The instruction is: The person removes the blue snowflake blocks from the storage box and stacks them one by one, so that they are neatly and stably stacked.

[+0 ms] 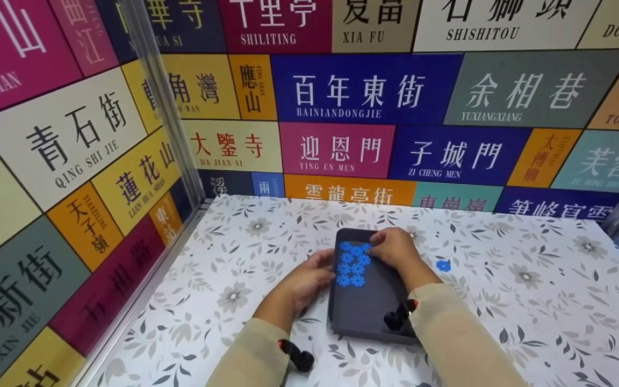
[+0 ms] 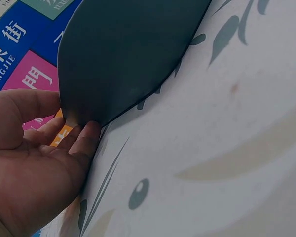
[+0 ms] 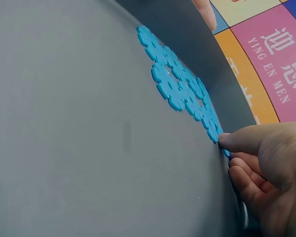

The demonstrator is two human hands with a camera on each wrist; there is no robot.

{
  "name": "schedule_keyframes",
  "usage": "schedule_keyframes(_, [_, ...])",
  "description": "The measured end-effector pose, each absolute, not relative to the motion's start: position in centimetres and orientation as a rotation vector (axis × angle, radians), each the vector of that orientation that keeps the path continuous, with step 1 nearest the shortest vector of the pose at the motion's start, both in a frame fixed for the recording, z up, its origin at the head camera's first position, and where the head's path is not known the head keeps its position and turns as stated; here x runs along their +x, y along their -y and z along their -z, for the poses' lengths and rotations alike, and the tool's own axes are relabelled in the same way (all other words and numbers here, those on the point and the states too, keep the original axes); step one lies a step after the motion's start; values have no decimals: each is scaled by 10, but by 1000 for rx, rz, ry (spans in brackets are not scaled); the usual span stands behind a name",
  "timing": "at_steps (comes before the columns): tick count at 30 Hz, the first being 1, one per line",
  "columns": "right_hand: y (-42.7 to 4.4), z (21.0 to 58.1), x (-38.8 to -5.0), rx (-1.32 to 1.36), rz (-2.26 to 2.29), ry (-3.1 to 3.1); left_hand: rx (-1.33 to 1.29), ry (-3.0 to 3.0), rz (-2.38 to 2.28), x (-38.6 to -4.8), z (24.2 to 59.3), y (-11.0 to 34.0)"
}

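Observation:
A dark grey rectangular tray point(image 1: 368, 306) lies on the table. Blue flower-shaped plastic discs point(image 1: 351, 263) are laid in rows at its far left part, close together. My right hand point(image 1: 398, 250) reaches over the far right of the tray and pinches a blue disc at the end of the far row. In the right wrist view the thumb point(image 3: 241, 139) presses on that disc, mostly hidden by the fingers. My left hand point(image 1: 309, 278) touches the tray's left side with its fingertips, fingers loosely extended; the left wrist view shows them against the outer wall point(image 2: 128, 54).
One more blue disc point(image 1: 443, 265) lies on the table right of the tray. A leaf-patterned white cloth point(image 1: 530, 312) covers the table. Panels with large printed characters point(image 1: 336, 150) stand along the back and left edges.

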State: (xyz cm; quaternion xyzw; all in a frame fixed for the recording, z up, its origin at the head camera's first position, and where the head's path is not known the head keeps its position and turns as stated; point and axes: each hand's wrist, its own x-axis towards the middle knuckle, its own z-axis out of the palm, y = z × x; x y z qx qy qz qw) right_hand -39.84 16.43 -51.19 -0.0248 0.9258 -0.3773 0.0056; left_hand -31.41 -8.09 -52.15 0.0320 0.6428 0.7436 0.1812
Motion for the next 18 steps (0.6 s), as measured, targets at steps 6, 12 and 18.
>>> schedule_keyframes(6, [-164,512,-397,-67,1216,-2872,73,-1811,-2097,-314,522,82])
schedule_keyframes(12, [-164,511,-396,-65,1205,-2872,76,-1809,-2095,-314,521,81])
schedule_keyframes(18, [-165,510,-395,-95,1183,-2901,108,-1807,-2110,-313,522,81])
